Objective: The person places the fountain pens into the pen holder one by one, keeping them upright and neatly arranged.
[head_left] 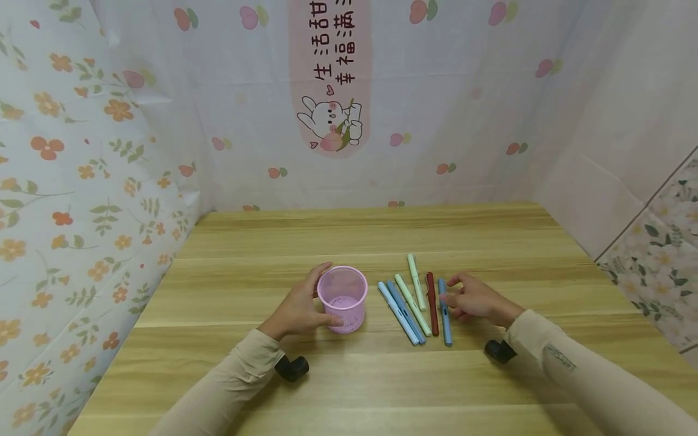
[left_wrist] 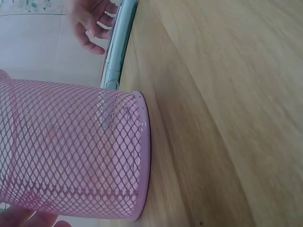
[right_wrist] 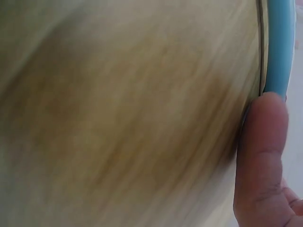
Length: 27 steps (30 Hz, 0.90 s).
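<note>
A pink mesh pen cup (head_left: 349, 318) stands upright on the table, its open top upward. My left hand (head_left: 299, 309) holds it from the left, thumb at the near side and fingers behind; some fingertips show below the cup in the left wrist view. Several capped pens lie to its right: light blue (head_left: 398, 313), blue, pale green and dark red (head_left: 432, 306). At the right end of this row lies a blue pen (head_left: 445, 321). My right hand (head_left: 477, 300) is beside it, fingers loosely bent, the thumb (right_wrist: 262, 151) touching it.
The wood-grain table (head_left: 245, 254) has a printed cloth curtain (head_left: 229, 91) behind it and a flowered one at the left. Black wrist camera mounts (head_left: 291, 368) hang below both sleeves. A pale panel with flowers (head_left: 665, 254) borders the right side.
</note>
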Tool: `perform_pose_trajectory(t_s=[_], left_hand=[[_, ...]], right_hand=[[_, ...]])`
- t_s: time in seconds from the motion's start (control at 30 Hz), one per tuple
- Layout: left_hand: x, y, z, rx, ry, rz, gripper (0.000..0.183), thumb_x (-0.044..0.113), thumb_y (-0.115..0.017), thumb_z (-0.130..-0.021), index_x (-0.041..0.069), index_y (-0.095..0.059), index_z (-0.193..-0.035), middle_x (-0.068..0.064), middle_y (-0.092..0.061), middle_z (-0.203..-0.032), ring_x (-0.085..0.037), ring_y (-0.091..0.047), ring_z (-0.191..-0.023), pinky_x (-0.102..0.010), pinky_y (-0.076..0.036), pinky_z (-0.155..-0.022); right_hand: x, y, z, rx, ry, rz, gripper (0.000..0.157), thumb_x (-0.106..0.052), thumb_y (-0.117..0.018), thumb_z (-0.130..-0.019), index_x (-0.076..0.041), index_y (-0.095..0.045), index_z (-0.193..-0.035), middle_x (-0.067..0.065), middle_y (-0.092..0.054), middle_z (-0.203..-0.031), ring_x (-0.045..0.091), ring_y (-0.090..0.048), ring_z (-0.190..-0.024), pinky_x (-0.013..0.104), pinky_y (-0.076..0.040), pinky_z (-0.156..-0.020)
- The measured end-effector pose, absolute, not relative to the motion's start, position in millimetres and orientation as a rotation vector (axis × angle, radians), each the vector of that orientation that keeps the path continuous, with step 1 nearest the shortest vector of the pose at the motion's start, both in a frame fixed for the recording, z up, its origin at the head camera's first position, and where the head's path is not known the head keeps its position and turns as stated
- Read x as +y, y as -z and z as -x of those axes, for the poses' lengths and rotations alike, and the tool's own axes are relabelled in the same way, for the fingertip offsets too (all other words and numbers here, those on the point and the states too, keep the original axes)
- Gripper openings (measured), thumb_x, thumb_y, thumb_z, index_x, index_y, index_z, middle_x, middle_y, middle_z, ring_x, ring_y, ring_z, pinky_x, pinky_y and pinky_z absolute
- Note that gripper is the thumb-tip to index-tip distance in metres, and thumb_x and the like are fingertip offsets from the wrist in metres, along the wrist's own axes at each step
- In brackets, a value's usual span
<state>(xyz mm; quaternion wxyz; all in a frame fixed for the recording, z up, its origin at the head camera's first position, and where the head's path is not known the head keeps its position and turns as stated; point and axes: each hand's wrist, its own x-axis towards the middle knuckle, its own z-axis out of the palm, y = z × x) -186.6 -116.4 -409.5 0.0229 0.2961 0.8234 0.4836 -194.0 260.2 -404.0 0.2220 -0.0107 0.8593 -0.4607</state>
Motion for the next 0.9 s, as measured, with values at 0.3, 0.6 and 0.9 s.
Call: perform_pose_trajectory(t_s=[0.3, 0.6, 0.9], left_hand=[[-111, 409, 186, 2.656, -1.456, -0.852, 0.113, 0.022, -0.094, -0.061, 0.000, -0.026, -0.148, -0.019, -0.056, -0.131, -0.034, -0.055, -0.116, -0.054, -0.038, -0.102], [-104, 409, 187, 2.716, -1.471, -0.821, 0.115, 0.022, -0.096, -0.056, 0.002, -0.029, -0.148, -0.017, -0.056, -0.130, -0.033, -0.058, -0.110, -0.051, -0.044, -0.094], [-102, 410, 188, 2.710, -1.495, -0.798, 0.112, 0.019, -0.096, -0.056, -0.001, -0.031, -0.146, -0.018, -0.056, -0.129, -0.033, -0.057, -0.109, -0.049, -0.045, -0.093]], right_hand=[[254, 408, 197, 2.399, 1.228, 0.016, 0.051, -0.015, -0.066, -0.092, 0.007, -0.035, -0.126, 0.011, -0.056, -0.077, 0.020, -0.055, -0.068, 0.035, -0.053, -0.062], [249, 410, 199, 2.448, 1.130, -0.003, 0.052, -0.011, -0.071, -0.088, 0.007, -0.036, -0.122, 0.008, -0.055, -0.069, 0.018, -0.053, -0.059, 0.033, -0.053, -0.058], [246, 410, 201, 2.484, 1.080, -0.009, 0.050, -0.004, -0.072, -0.085, 0.010, -0.039, -0.121, 0.010, -0.057, -0.073, 0.018, -0.057, -0.061, 0.032, -0.054, -0.057]])
